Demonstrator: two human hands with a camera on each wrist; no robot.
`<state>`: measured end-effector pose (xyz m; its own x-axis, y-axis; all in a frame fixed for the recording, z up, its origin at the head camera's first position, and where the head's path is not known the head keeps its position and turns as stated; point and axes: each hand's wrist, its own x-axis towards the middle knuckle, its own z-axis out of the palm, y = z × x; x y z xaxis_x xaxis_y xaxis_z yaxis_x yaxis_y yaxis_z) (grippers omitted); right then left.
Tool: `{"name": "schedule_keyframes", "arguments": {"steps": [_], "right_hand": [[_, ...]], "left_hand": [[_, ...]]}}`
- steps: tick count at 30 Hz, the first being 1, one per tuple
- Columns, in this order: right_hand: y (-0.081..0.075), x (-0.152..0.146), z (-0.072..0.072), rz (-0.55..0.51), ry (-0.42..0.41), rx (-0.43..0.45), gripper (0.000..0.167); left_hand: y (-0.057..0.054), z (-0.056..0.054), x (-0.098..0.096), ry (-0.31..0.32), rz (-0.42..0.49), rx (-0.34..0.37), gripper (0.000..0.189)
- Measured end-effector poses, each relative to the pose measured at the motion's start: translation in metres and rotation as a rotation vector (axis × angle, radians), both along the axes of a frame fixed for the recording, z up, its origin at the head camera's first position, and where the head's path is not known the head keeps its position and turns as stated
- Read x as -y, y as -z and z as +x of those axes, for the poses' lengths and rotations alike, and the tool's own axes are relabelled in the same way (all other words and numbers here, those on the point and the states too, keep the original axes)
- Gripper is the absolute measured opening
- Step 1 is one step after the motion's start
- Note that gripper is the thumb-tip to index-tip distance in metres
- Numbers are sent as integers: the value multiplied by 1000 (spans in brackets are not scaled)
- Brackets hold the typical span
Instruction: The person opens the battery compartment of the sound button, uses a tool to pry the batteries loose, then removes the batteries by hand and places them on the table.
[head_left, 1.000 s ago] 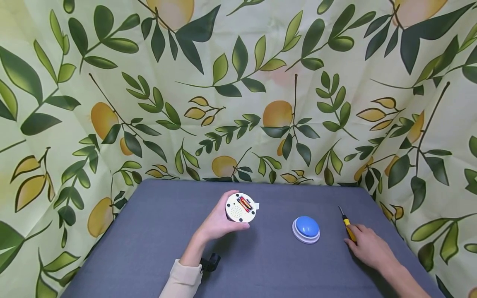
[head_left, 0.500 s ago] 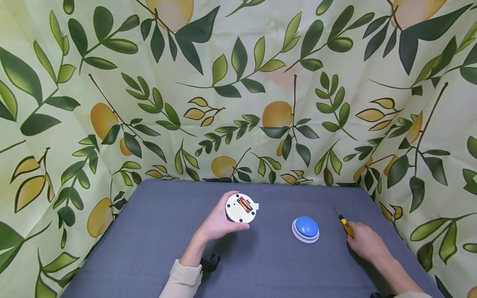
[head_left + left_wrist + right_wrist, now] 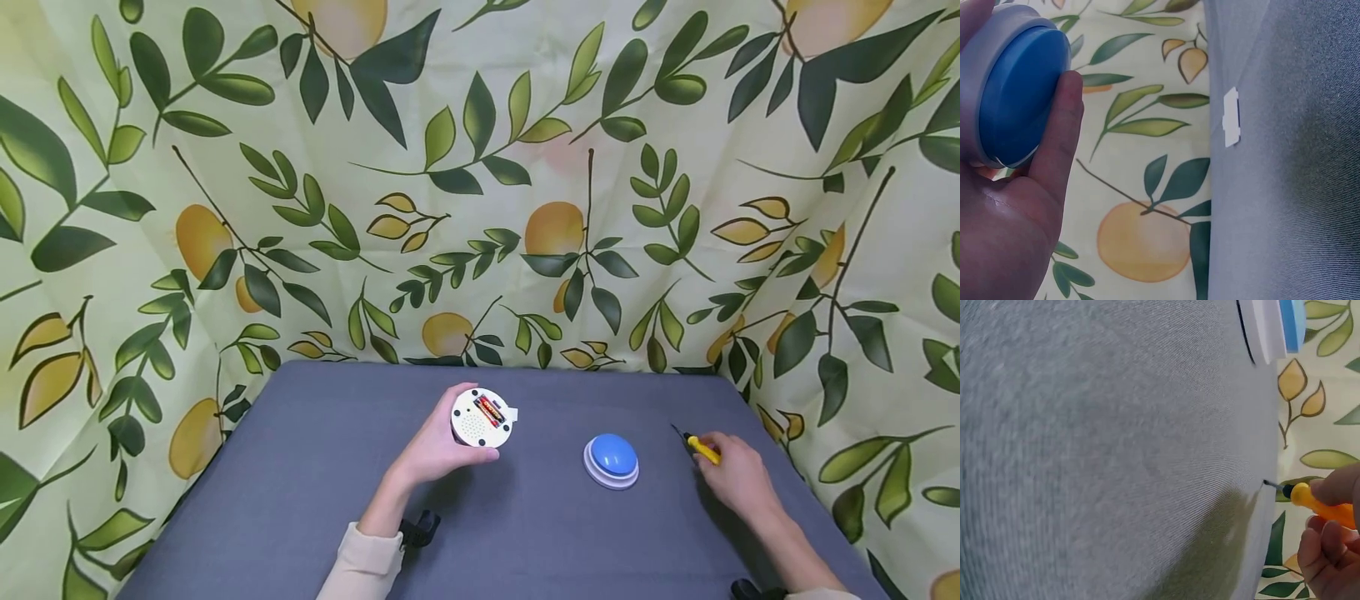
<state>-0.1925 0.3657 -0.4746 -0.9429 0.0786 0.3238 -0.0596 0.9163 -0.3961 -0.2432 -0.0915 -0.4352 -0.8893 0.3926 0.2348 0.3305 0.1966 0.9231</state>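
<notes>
On the grey table [image 3: 300, 500], left hand [image 3: 435, 450] is gripping a round button unit [image 3: 482, 421] underside-up, fingers curled around its rim; the battery bay is sitting open with two batteries [image 3: 492, 410] showing. Wrist view is showing that same unit's blue dome [image 3: 1019, 94] pressed against the palm and thumb. Small white cover piece [image 3: 513, 414] is lying just beside the unit; I'm reading it as the bay's lid, can't confirm.

Right hand [image 3: 731, 475] is pinching a yellow-handled screwdriver [image 3: 701, 448] at the far right, tip pointing away and looking just clear of the cloth. Second blue button [image 3: 612, 461] is sitting between the two hands, untouched.

Risks as I'm judging them:
- Unit tilting further in that one-handed grip: batteries dropping out of the open bay.
- Loose cover getting knocked off the table's far edge by the left hand, since it's touching or nearly touching the unit.
- Screwdriver crossing over: tip or wrist clipping the second button in its path.
- Thin tip slipping off a small screw, scoring the plastic.
</notes>
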Motion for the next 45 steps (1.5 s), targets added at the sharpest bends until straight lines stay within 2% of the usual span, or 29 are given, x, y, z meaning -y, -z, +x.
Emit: {"name": "schedule_keyframes", "arguments": {"steps": [4,9,17,25,33,45], "right_hand": [[-1,1,0,-15,3,-55,19],[-3,7,0,-87,-1,-91,17],[-7,21,1,-242,22,-47,22],[-23,38,2,-401,2,-41,25],[-38,59,-2,-499,-54,-34,27],[-45,90,-6,-665,-136,-25,34]], "left_hand": [[0,0,0,6,-3,-3,99],[0,-1,-1,4,1,-13,99],[2,-1,-1,1,-9,-5,100],[3,0,-2,3,-8,-17,102],[4,-1,-2,11,-2,-15,99],[5,-2,-4,8,-18,7,100]]}}
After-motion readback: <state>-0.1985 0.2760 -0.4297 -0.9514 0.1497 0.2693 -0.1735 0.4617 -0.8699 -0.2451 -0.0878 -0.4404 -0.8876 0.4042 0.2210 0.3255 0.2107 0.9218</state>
